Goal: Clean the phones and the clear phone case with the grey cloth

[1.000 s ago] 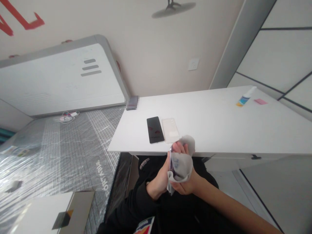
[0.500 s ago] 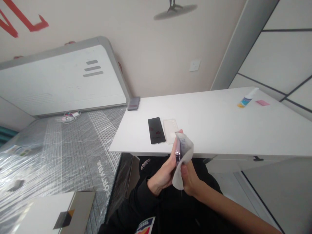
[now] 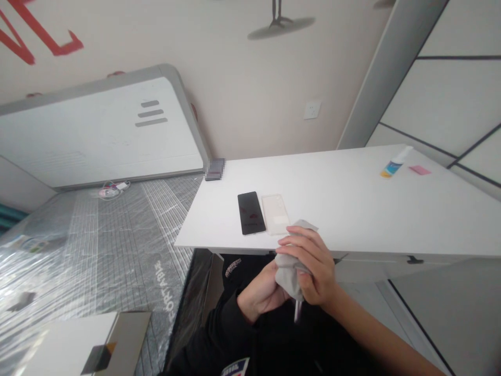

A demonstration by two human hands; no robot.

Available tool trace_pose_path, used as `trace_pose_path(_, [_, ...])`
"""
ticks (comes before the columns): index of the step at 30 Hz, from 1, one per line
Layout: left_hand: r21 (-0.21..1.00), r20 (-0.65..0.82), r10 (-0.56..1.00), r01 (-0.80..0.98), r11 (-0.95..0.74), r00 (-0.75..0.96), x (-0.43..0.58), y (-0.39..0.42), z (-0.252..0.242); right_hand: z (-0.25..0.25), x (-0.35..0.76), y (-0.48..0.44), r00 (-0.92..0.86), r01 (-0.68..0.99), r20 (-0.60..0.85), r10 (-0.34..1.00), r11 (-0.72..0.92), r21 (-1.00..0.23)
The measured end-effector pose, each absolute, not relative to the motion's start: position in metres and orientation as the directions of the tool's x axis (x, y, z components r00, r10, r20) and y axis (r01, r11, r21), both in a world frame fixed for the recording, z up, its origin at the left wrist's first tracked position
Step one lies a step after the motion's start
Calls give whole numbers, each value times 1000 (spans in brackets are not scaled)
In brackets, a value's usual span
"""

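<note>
curling over the grey cloth (image 3: 287, 281), the right hand (image 3: 316, 262) has its fingers bent tightly onto it near the edge of the white table (image 3: 344, 203); the left hand (image 3: 263, 292) lies against the other side, fingertips hidden, so their grip i cannot tell. a thin shiny object (image 3: 297, 312) pokes out below.

A broad stretch of smooth white tabletop (image 3: 344, 209) left room for a hand to pass between the translucent, rectangular phone case (image 3: 275, 213) at left and the white bottle with a blue-and-yellow label (image 3: 394, 163) at far right. The flat black smartphone (image 3: 251, 213), just beside the case, blocked the left approach. At the near edge, the bare right hand (image 3: 313, 261) and crumpled grey cloth (image 3: 287, 279) obstructed the case's near right corner.
</note>
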State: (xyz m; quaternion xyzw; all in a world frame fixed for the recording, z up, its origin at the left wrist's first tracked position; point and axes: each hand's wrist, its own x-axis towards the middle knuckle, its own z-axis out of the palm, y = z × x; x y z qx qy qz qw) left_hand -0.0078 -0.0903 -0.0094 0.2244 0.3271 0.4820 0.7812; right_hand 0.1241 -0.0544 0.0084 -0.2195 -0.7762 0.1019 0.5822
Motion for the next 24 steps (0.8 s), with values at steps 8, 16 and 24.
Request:
trace_pose_path(8, [378, -246, 915, -838, 393, 319, -21, -77, 19, 13, 118, -54, -458, 617, 598, 657, 720, -319])
trace_pose_path(16, [304, -324, 886, -851, 429, 331, -14, -73, 21, 7, 116, -41, -694, 552, 434, 574, 812, -192])
trace_pose_path(24, [354, -342, 902, -854, 382, 262, -16, -81, 25, 19, 106, -57, -673, 540, 495, 550, 822, -179])
